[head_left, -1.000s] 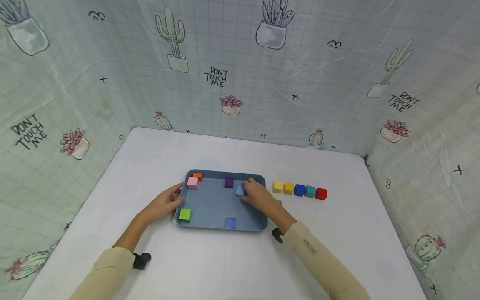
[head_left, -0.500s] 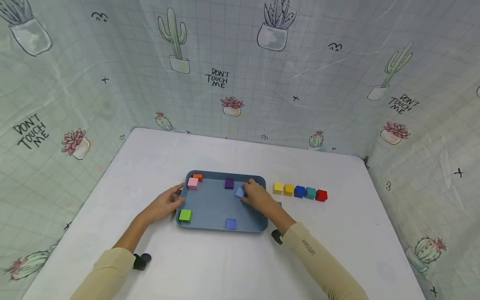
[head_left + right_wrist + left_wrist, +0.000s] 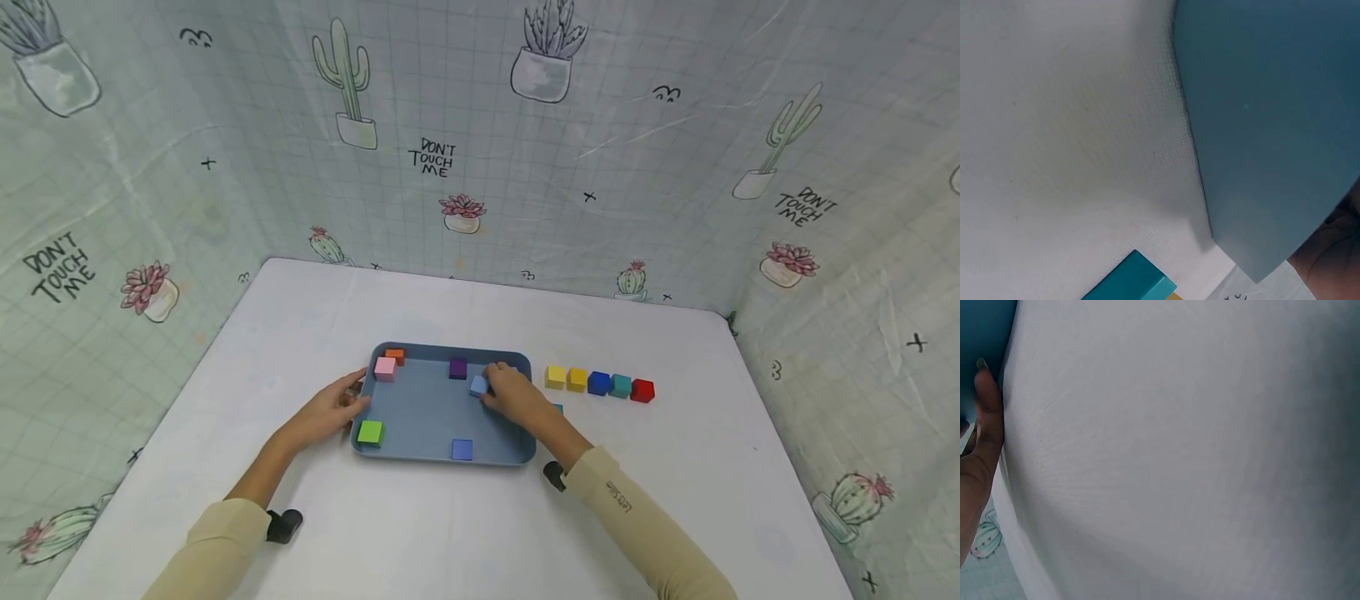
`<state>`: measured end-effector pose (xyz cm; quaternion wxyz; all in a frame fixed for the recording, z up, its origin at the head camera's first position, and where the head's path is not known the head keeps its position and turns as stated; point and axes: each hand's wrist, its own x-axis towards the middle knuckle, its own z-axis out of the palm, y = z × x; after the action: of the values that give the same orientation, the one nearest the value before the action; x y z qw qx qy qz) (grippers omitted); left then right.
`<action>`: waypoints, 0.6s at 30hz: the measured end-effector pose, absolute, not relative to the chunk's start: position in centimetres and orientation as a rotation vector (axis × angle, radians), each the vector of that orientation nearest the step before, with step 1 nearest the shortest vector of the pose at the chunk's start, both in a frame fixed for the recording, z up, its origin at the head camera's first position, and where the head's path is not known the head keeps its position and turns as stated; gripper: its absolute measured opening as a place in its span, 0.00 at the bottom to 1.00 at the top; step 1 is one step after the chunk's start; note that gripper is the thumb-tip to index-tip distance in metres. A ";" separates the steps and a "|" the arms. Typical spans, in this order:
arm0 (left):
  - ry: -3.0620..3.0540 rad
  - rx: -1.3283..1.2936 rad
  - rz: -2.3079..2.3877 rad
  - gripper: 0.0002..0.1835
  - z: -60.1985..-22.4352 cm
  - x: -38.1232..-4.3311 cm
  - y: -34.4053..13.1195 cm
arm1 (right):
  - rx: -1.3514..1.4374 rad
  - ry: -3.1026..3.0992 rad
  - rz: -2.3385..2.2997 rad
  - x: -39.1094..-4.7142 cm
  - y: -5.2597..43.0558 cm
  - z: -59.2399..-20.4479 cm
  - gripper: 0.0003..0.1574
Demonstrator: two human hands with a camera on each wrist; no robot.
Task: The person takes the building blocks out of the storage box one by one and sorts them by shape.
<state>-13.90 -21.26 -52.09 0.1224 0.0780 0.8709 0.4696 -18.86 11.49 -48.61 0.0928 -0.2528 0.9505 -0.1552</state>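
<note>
The right hand (image 3: 517,395) pinches a pale cube (image 3: 478,386) inside the tray (image 3: 420,412); the left hand (image 3: 327,410), fingers apart, touches its rim. Left of the right hand, five cubes (image 3: 371,432) are in; right of it, a row (image 3: 598,382) and a part-hidden teal cube (image 3: 558,407) lie outside: seemingly half done.

I see on my feed a beige left sleeve (image 3: 206,554), a matching right sleeve (image 3: 656,533) with small dark lettering (image 3: 618,497), and a black device (image 3: 285,526) beside each cuff (image 3: 234,515)
</note>
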 end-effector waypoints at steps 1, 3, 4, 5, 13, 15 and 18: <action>2.542 0.228 1.371 0.34 -52.1 -13.9 -21.2 | -0.754 2.821 -0.466 -18.8 11.5 -48.6 0.21; 2.542 0.228 1.373 0.34 -52.1 -13.9 -21.2 | -0.764 2.822 -0.462 -18.8 11.6 -48.5 0.20; 2.543 0.227 1.373 0.34 -52.1 -13.9 -21.2 | -0.764 2.820 -0.464 -18.8 11.7 -48.5 0.20; 2.543 0.224 1.374 0.34 -52.1 -13.9 -21.2 | -0.763 2.817 -0.465 -18.8 11.8 -48.5 0.20; 2.547 0.216 1.367 0.34 -52.2 -13.9 -21.2 | -0.717 2.800 -0.501 -18.8 12.3 -48.0 0.22; 2.546 0.216 1.363 0.34 -52.1 -13.9 -21.2 | -0.711 2.807 -0.514 -18.8 12.6 -47.8 0.22; 2.543 0.210 1.356 0.34 -52.0 -13.9 -21.2 | -0.699 2.809 -0.553 -18.7 13.0 -47.5 0.22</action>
<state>-13.89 -21.19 -52.00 0.1256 0.0721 0.8730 0.4657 -18.74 13.01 -47.52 0.0974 -0.2360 0.9487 -0.1867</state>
